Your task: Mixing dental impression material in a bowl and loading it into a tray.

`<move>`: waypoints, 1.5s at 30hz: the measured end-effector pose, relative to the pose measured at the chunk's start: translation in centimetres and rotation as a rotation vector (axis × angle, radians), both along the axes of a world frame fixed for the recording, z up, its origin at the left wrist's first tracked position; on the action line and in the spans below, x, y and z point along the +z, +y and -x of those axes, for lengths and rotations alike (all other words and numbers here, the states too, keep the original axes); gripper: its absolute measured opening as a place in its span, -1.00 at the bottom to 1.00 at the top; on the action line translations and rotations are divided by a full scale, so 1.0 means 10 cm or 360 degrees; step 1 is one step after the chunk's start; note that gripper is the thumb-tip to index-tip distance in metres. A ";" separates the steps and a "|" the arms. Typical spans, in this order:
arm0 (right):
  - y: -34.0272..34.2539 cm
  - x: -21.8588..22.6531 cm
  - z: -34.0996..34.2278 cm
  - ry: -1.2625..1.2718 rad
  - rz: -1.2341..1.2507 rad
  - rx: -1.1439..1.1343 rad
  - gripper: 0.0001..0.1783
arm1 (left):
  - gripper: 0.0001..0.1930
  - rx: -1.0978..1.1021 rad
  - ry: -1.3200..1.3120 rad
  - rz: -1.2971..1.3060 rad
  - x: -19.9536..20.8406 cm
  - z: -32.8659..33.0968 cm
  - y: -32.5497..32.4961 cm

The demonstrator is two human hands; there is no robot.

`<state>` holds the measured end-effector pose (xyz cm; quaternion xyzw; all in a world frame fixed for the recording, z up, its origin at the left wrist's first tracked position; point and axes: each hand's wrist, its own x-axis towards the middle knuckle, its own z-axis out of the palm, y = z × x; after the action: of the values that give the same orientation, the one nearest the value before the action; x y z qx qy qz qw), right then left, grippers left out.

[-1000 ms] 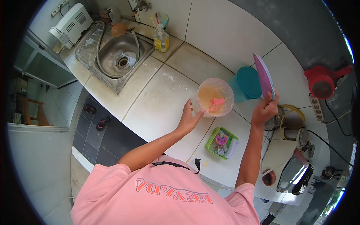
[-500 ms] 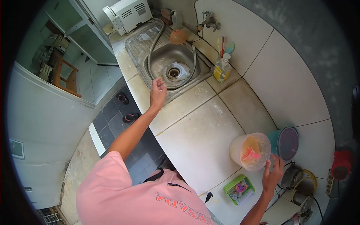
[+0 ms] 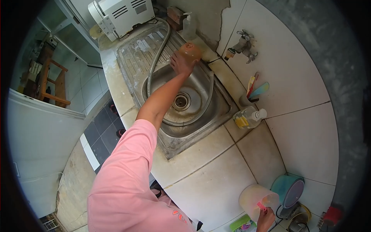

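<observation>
My left hand reaches across the sink and grips a round orange bowl, which looks upturned, at the sink's far rim. At the lower right, my right hand pinches a pink plastic piece like a scoop handle. That piece stands in the mouth of a translucent tub on the tiled counter; the rest of it and the tub's contents are mostly hidden. The steel sink has a grey hose looped around its basin.
A pump bottle and a cup of brushes stand between sink and wall, below a tap. A teal container is behind the tub, a green basket before it. A white appliance sits beyond the drainboard.
My left hand has moved from above the sink's near edge to the orange bowl and closed on it. My right hand has gone from the tub's rim to the pink piece. The view has shifted toward the sink.
</observation>
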<state>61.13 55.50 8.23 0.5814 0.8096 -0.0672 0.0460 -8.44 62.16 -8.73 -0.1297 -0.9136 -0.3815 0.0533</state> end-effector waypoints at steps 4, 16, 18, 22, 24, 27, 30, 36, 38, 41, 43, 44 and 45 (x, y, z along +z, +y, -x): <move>0.06 -0.01 0.06 -0.0118 -0.0021 0.0054 -0.82 | 0.04 -0.0056 0.0225 0.0102 -0.06 0.23 0.06; 0.06 -0.06 0.12 0.0097 -0.0032 -0.0068 -0.88 | -0.16 -0.0841 0.1618 0.0428 1.43 0.48 -0.21; 0.04 -0.08 0.15 0.0217 -0.0030 -0.0219 -0.90 | -0.19 -0.0910 0.1731 0.0506 1.39 0.36 -0.19; -0.05 -0.10 0.15 0.0189 -0.0034 -0.0168 -0.92 | -0.25 -0.0966 0.2012 0.1075 0.47 0.62 -0.13; -0.05 -0.08 0.14 0.0154 -0.0054 -0.0170 -0.93 | -0.25 -0.1015 0.1827 0.1267 0.37 0.61 -0.05; -0.19 -0.08 0.09 0.0245 -0.0005 -0.0188 -0.90 | -0.36 -0.1140 0.1806 0.1434 0.58 0.37 -0.07; -0.12 -0.09 0.21 0.0182 0.0094 -0.0140 -0.85 | -0.23 -0.1007 0.1179 0.1273 0.89 0.36 -0.46; -0.15 0.02 0.04 0.0376 -0.0066 -0.0186 -0.85 | -0.09 -0.1018 -0.0814 0.0310 1.18 -0.10 -1.24; -0.20 0.00 -0.13 0.0339 -0.0015 -0.0115 -0.85 | -0.13 -0.0878 -0.1330 0.0023 1.06 -0.43 -1.60; -0.18 0.01 -0.32 0.0485 -0.0127 -0.0138 -0.86 | -0.17 -0.0999 -0.2015 -0.0402 1.10 -1.40 -1.87; -0.10 0.03 -0.33 0.0344 -0.0097 0.0165 -0.87 | -0.21 -0.0961 -0.2636 -0.0656 1.13 -2.09 -2.06; -0.06 -0.02 -0.30 0.0356 -0.0090 0.0149 -0.87 | -0.23 -0.0960 -0.2996 -0.0737 1.08 -2.40 -2.15; 0.02 -0.06 -0.26 0.0231 -0.0147 0.0375 -0.87 | -0.23 -0.0907 -0.3207 -0.0703 1.05 -2.71 -2.23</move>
<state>63.74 55.69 7.66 0.4775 0.8756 -0.0657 -0.0319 18.62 39.84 1.73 0.0490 -0.3832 -0.4683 -0.7946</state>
